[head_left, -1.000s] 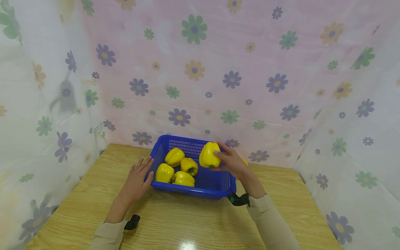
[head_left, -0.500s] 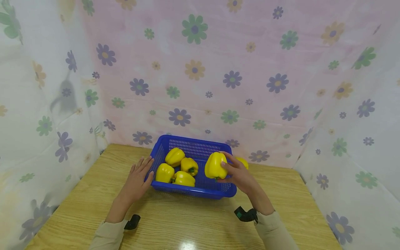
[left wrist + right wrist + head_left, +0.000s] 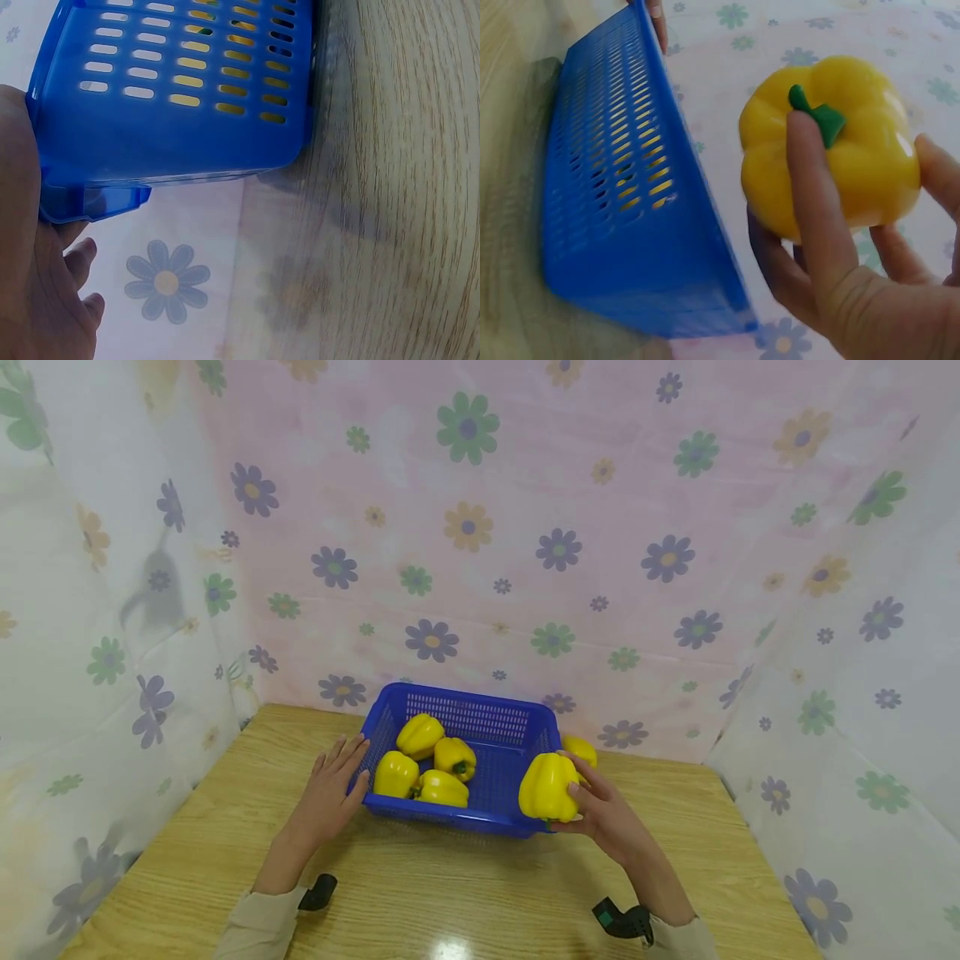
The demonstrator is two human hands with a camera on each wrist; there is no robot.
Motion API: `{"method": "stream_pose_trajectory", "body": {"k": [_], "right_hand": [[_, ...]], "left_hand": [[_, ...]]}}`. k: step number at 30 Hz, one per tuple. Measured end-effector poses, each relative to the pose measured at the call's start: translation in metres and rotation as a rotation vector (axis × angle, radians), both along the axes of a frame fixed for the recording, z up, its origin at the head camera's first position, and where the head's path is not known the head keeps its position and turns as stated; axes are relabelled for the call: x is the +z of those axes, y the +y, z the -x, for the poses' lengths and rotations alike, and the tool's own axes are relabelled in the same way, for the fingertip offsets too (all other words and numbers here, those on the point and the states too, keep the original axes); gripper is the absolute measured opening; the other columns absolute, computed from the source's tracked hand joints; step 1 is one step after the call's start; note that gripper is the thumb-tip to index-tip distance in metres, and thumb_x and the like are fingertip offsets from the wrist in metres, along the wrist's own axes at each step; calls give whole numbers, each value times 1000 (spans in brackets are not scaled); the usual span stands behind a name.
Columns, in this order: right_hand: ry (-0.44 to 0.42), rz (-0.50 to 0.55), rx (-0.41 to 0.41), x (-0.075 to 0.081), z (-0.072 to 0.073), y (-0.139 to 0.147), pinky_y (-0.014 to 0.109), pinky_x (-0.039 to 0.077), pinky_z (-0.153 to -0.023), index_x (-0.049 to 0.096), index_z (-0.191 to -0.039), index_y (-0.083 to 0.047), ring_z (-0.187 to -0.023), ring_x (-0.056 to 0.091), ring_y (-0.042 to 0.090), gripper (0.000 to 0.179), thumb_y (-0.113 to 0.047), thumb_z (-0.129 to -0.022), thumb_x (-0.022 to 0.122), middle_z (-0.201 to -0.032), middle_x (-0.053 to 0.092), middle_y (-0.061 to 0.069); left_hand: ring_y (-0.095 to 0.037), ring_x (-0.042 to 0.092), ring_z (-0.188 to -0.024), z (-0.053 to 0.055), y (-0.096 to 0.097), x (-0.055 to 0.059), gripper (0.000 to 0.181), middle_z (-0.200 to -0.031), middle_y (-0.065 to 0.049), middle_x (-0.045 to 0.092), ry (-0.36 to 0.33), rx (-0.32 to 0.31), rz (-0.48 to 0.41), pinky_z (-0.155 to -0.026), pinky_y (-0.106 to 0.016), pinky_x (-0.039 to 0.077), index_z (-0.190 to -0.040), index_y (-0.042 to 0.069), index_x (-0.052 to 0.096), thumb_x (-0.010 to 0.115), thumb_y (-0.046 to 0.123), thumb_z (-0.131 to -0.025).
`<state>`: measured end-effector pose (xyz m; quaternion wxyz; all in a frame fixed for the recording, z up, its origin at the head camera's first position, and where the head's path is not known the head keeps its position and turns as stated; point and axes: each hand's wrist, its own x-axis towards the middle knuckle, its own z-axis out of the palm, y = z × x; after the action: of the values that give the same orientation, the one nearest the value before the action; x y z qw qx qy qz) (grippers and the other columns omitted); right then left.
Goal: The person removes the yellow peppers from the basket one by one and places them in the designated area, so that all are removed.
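Observation:
A yellow bell pepper (image 3: pixel 548 787) with a green stem is gripped by my right hand (image 3: pixel 611 822), above the right end of a blue plastic basket (image 3: pixel 480 821). In the right wrist view the thumb lies by the stem of the pepper (image 3: pixel 840 150) and the other fingers wrap its far side. My left hand (image 3: pixel 322 797) rests on the basket's left rim, fingers straight. Several yellow bell peppers lie in the left half of the basket, one at the back left (image 3: pixel 420 737) and one at the front left (image 3: pixel 395 774).
Another yellow pepper (image 3: pixel 580 750) sits on the wooden table (image 3: pixel 420 893), behind the right end of the basket and partly hidden. Flower-patterned cloth (image 3: pixel 517 510) hangs behind the table and at both sides.
My right hand has carried the pepper rightward and nearer to me, from over the basket's middle to its right end. The pepper behind the basket shows more now. The left hand stays put.

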<state>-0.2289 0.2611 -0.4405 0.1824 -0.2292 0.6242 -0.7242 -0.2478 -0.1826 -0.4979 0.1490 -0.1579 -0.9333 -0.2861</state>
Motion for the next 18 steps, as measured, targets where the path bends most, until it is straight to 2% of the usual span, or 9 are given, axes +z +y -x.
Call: {"method": "stream_pose_trajectory", "body": {"k": [8, 15, 18], "right_hand": [[-19, 179, 96, -22, -17, 24, 36, 59, -93, 31, -159, -34, -119, 64, 16, 51, -15, -113, 19, -143, 53, -5], [-80, 363, 178, -35, -27, 39, 35, 58, -95, 35, -158, -31, -118, 63, 18, 55, -14, -112, 11, -144, 54, 1], [-111, 401, 184, -42, -28, 46, 35, 57, -95, 36, -158, -30, -117, 63, 19, 56, -13, -111, 9, -144, 55, 1]], "left_hand": [[-48, 19, -152, -1, 0, 1, 53, -164, -19, 32, -12, 0, -3, -119, -71, 12, -156, -1, 38, 43, 25, -109], [-48, 18, -153, -1, 0, 2, 53, -164, -19, 32, -22, 0, -8, -119, -71, 11, -156, -1, 37, 44, 24, -109], [-48, 18, -153, -2, 0, 2, 54, -164, -19, 31, -23, -1, -4, -119, -71, 11, -156, -1, 37, 43, 24, -109]]}}
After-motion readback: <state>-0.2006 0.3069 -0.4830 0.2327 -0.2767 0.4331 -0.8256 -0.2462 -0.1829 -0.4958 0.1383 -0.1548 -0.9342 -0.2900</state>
